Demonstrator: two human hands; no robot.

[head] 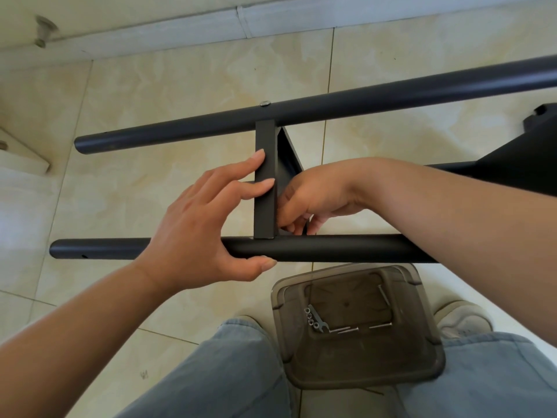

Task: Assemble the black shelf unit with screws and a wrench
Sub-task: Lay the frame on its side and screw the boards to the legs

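Two black tubes, a far tube (361,98) and a near tube (316,248), run left to right above the tiled floor. A flat black shelf panel (265,203) stands edge-on between them. A silver screw head (265,103) sits in the far tube above the panel. My left hand (199,224) holds the near tube with its thumb under it, and its fingertips press the panel's edge. My right hand (310,200) reaches behind the panel with curled fingers right at the near tube joint; what they pinch is hidden.
A smoky transparent plastic bin (431,357) stands between my knees, holding a flat silver wrench (313,319), long screws (346,329) and a hex key (384,294). More black shelf parts (512,170) lie at the right. A pale skirting board (150,31) runs along the back.
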